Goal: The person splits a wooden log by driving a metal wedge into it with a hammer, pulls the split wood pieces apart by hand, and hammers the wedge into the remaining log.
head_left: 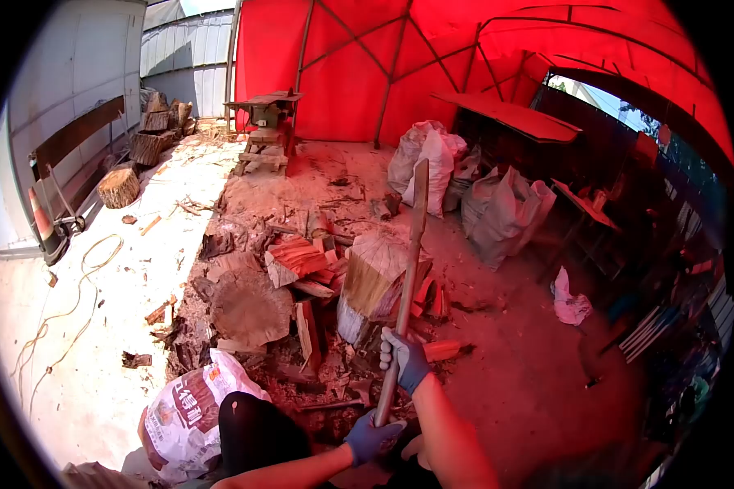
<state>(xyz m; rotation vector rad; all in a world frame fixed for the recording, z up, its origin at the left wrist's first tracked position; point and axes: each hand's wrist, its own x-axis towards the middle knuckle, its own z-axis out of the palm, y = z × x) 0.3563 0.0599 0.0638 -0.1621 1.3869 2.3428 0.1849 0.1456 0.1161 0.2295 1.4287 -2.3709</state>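
Observation:
My right hand [404,359], in a blue-grey glove, is closed around the middle part of a long wooden handle [409,277]. Lower down, my left hand [373,436], gloved too, grips the same handle near its bottom end. The handle stands steeply, tilted slightly right, its top a little wider; whether a tool head is fixed to it I cannot tell. Just behind it stands a thick log section [371,281], pale on top. Left of that are a broad round stump [251,310] and reddish split firewood [295,259]. Wood chips and bark litter the ground around them.
A printed white sack [192,416] lies by my leg at lower left. Several stuffed sacks [506,212] stand behind on the right. A bench machine [263,114], log rounds [120,186], a cone [47,228] and a looped cord [81,285] are farther off.

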